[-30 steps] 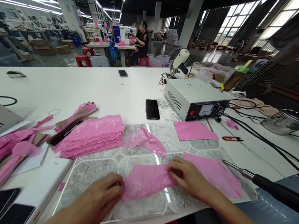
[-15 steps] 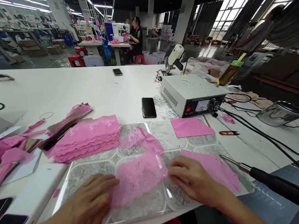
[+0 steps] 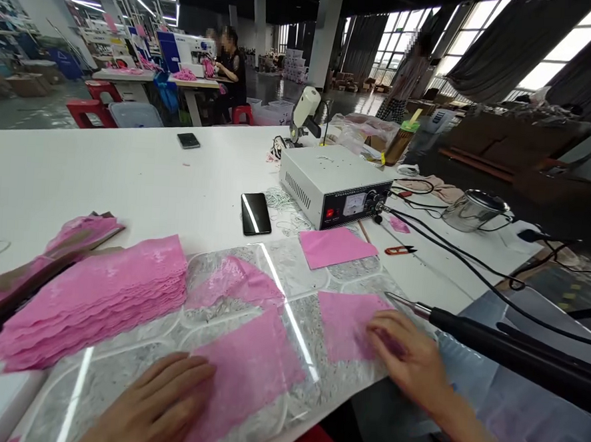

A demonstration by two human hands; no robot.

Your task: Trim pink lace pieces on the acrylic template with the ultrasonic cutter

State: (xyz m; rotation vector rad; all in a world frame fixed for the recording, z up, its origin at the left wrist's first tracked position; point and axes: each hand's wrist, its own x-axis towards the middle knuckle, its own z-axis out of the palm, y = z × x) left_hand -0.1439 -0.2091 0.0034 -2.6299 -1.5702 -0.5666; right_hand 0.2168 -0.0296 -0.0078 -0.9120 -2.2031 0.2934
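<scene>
My left hand [image 3: 156, 406] lies flat, fingers out, on the left edge of a pink lace piece [image 3: 254, 368] spread on the glass-covered patterned board [image 3: 291, 284]. Over to the right, my right hand [image 3: 410, 358] rests flat on a second pink lace piece [image 3: 344, 321], fingers extended. A third pink lace piece [image 3: 234, 280] lies farther back on the board. A tall stack of pink lace [image 3: 95, 295] sits at the left of the board. A black-handled tool with a metal tip [image 3: 498, 343] lies just right of my right hand.
A white control box [image 3: 332, 183] with cables stands behind the board, with a pink sheet [image 3: 336, 247], a black phone [image 3: 256, 213] and red snips [image 3: 398, 250] near it. A steel pot [image 3: 471, 210] sits far right. Another person sews at a far table [image 3: 230, 63].
My right hand let go of the middle lace piece and slid right onto the right-hand piece. The middle piece now lies flat under my left hand. The view swung right.
</scene>
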